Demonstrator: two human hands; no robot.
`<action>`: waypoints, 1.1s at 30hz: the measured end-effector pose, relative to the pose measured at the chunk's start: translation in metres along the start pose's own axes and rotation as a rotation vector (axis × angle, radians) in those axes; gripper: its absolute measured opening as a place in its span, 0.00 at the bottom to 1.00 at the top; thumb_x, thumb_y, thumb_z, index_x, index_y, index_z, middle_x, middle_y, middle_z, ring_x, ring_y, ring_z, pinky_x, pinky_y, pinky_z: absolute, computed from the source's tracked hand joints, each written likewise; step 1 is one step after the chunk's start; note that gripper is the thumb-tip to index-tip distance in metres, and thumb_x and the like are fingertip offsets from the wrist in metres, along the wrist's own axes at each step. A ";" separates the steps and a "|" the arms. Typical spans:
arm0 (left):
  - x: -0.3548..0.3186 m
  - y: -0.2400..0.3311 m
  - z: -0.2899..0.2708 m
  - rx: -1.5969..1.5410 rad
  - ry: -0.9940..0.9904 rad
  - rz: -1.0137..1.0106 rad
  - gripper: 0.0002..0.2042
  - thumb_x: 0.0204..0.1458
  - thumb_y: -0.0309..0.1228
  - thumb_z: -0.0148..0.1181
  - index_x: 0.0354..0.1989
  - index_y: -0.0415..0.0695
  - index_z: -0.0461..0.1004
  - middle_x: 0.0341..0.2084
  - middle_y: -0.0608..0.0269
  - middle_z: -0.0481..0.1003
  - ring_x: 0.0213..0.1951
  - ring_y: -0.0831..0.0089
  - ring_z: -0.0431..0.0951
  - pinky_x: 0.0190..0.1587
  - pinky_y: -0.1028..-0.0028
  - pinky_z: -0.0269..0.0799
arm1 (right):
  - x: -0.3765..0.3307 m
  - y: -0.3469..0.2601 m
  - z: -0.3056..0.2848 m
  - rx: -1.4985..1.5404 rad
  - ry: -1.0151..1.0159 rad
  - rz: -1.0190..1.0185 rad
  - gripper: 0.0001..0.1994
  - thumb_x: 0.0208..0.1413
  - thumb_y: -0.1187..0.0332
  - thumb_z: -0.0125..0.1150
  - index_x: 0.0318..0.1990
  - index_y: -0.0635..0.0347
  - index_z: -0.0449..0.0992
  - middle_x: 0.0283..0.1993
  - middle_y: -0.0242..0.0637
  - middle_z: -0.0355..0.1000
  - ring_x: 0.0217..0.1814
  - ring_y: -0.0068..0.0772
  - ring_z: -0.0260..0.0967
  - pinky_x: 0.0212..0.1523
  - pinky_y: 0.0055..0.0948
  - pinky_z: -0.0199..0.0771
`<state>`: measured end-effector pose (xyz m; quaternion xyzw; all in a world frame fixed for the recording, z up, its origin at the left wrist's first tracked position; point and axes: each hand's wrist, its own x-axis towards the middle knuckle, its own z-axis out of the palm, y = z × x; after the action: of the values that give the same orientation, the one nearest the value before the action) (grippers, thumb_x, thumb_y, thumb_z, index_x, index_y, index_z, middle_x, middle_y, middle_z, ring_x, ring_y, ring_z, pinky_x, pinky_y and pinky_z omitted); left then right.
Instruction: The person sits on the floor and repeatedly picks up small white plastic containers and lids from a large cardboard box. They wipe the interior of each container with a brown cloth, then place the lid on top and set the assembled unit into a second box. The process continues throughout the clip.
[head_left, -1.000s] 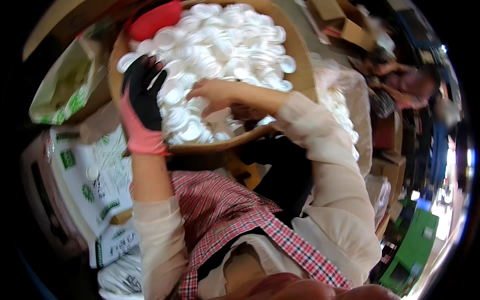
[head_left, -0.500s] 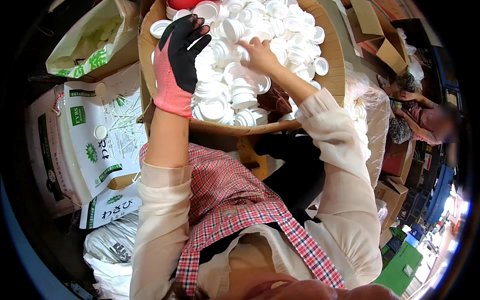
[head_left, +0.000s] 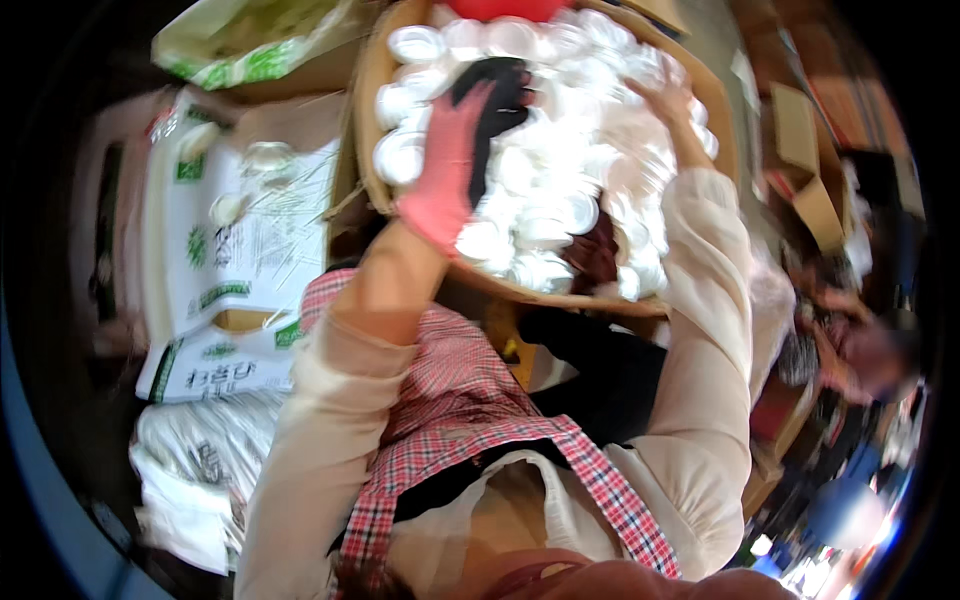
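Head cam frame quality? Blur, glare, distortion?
Head view: motion blur smears the whole frame; the heap of white plastic caps is blown out; the pink-and-black gloved left hand is soft-edged; fisheye bends the brown cardboard box rim; dark vignette at the corners.

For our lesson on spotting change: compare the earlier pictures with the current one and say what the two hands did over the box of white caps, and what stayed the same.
The gloved left hand moved from the box's left edge toward the middle of the white caps. The bare right hand shifted from the centre to the far right side. What either hand holds cannot be told through the blur. The cardboard box stayed full, and the printed sack still lies on the left.
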<state>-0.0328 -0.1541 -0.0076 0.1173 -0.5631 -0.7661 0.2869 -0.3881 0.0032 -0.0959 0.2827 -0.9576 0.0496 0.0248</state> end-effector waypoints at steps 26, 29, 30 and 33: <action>-0.219 -0.150 -0.369 1.359 -0.056 -1.200 0.35 0.44 0.49 0.65 0.58 0.44 0.62 0.55 0.47 0.65 0.56 0.50 0.66 0.56 0.59 0.66 | -0.341 -0.138 -0.050 0.304 -0.011 -0.550 0.13 0.62 0.65 0.46 0.48 0.62 0.72 0.51 0.46 0.69 0.52 0.48 0.65 0.55 0.42 0.60; -0.244 -0.180 -0.342 1.503 -0.097 -0.844 0.33 0.42 0.46 0.67 0.55 0.43 0.63 0.51 0.50 0.65 0.54 0.50 0.67 0.55 0.60 0.66 | -0.334 -0.141 -0.047 0.264 -0.006 -0.555 0.16 0.64 0.62 0.42 0.45 0.63 0.73 0.48 0.46 0.70 0.50 0.50 0.66 0.53 0.42 0.62; -0.258 -0.202 -0.342 1.555 -0.052 -0.785 0.32 0.42 0.45 0.67 0.55 0.44 0.63 0.50 0.50 0.65 0.54 0.50 0.66 0.55 0.60 0.66 | -0.333 -0.141 -0.046 0.265 -0.012 -0.560 0.16 0.64 0.61 0.41 0.44 0.63 0.73 0.48 0.46 0.71 0.49 0.50 0.66 0.53 0.42 0.62; -0.291 -0.264 -0.338 1.627 -0.021 -0.699 0.28 0.43 0.42 0.65 0.51 0.44 0.65 0.46 0.49 0.68 0.53 0.53 0.68 0.52 0.62 0.68 | -0.329 -0.145 -0.049 0.257 -0.048 -0.541 0.18 0.65 0.60 0.38 0.43 0.64 0.74 0.47 0.47 0.71 0.49 0.50 0.66 0.53 0.42 0.62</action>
<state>0.2911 -0.2033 -0.4092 0.4432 -0.8682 -0.1730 -0.1412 -0.0325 0.0650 -0.0598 0.5294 -0.8337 0.1554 -0.0216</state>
